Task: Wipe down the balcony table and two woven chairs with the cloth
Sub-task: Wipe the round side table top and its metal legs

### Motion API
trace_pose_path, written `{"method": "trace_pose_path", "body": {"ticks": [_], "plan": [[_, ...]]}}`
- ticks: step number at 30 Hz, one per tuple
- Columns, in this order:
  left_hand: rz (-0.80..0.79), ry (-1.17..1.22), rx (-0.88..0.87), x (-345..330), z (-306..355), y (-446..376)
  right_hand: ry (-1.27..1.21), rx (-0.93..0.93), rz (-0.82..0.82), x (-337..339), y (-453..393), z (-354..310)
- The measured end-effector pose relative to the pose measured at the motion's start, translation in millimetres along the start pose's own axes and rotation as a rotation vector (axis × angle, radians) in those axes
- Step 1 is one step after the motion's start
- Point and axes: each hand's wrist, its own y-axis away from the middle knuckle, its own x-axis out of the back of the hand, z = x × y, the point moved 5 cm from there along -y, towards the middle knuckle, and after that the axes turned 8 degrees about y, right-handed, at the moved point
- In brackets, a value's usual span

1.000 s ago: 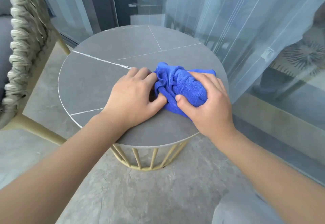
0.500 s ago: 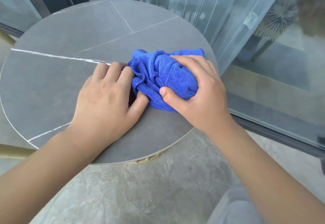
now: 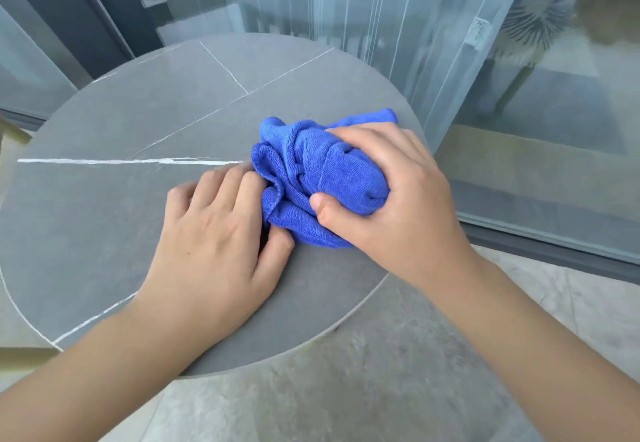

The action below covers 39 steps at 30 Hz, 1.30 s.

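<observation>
A round grey table (image 3: 145, 122) with thin white veins fills the view. A bunched blue cloth (image 3: 311, 178) lies on its right side. The right hand (image 3: 401, 199) grips the cloth from above; the left hand (image 3: 214, 244) pinches its left edge. A sheer curtain (image 3: 415, 25) hangs behind.

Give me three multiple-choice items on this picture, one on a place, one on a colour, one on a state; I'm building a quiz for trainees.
1. Where does the cloth lie?
A. on the round table
B. on the floor
C. on a chair seat

2. What colour is the cloth?
A. white
B. blue
C. green

3. What is the right hand doing?
A. hanging idle
B. resting flat on the glass
C. gripping the bunched cloth

Answers:
1 A, the cloth sits on the grey tabletop.
2 B, it is bright blue.
3 C, fingers and thumb curl round it, while the left hand touches its edge.
</observation>
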Motion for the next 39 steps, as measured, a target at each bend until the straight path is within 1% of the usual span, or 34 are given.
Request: {"method": "trace_pose_path", "body": {"ticks": [3,8,13,18,27,35,37,39], "plan": [[0.011,-0.006,-0.01,0,0,-1,0.026,-0.031,0.0,-1,0,-2],[0.033,0.019,-0.034,0,1,-2,0.159,-0.14,-0.033,-6,-6,-13],[0.034,0.074,-0.027,-1,-9,0,0.288,-0.219,0.059,-28,4,-43],[-0.014,0.146,-0.062,-1,-14,3,0.273,-0.257,0.102,-30,7,-50],[0.019,0.277,-0.152,7,-15,10,0.284,-0.277,0.154,-28,12,-54],[0.066,0.328,-0.115,14,-18,8,0.261,-0.282,0.152,-28,13,-57],[0.065,0.322,-0.106,13,-18,7,0.233,-0.263,0.178,-27,15,-56],[0.068,0.315,-0.096,12,-18,8,0.189,-0.248,0.239,-24,19,-56]]}}
